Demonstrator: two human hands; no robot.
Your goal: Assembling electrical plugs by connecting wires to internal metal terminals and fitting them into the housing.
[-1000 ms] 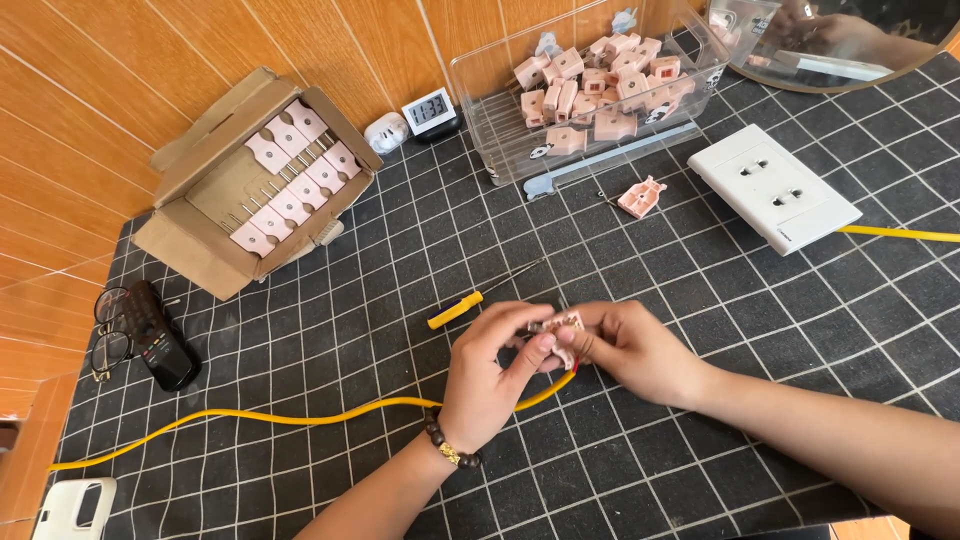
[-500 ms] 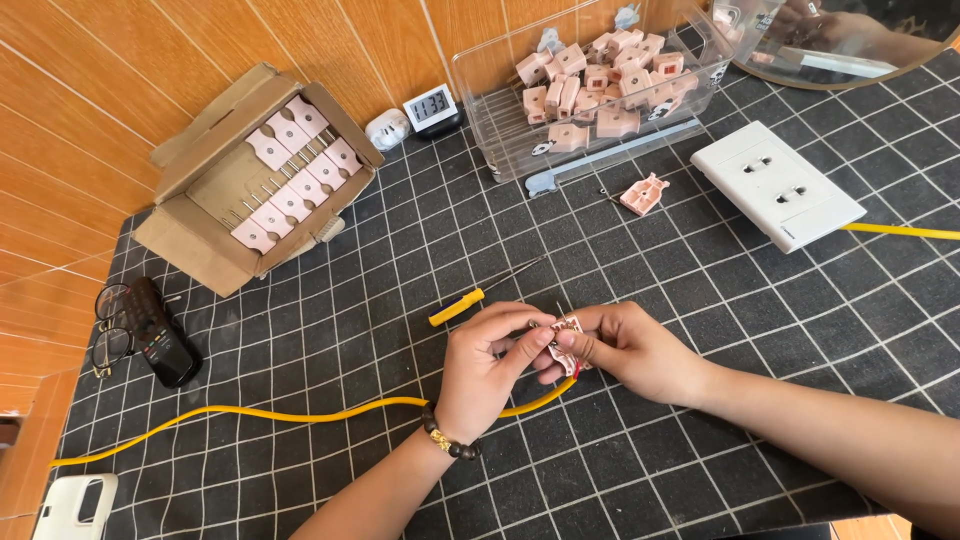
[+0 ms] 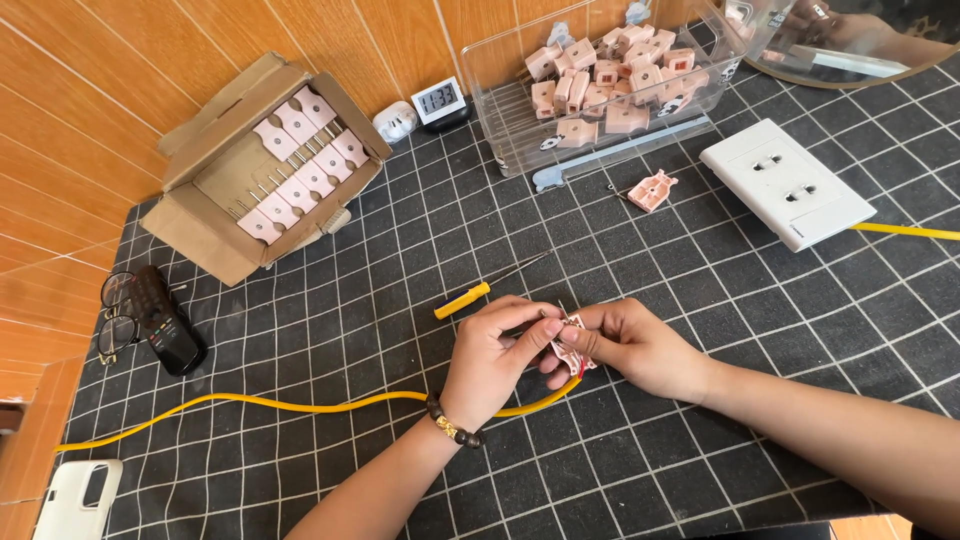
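Note:
My left hand (image 3: 492,362) and my right hand (image 3: 632,347) meet at the middle of the black gridded mat. Between their fingertips they pinch a small pink plug half (image 3: 574,341) with metal pins showing. A yellow cable (image 3: 250,408) runs from that plug leftward across the mat. The left wrist wears a dark bead bracelet. A yellow-handled screwdriver (image 3: 466,298) lies just above my left hand, and it touches neither hand.
An open cardboard box (image 3: 262,168) of pink plug parts sits at the back left. A clear plastic bin (image 3: 600,85) holds several more. A loose pink plug half (image 3: 652,190), a white socket plate (image 3: 788,182), a small digital clock (image 3: 439,100), glasses on a black remote (image 3: 160,322) and a white phone (image 3: 78,498) lie around.
Both hands stay in place on the plug half; the fingers have shifted slightly around it.

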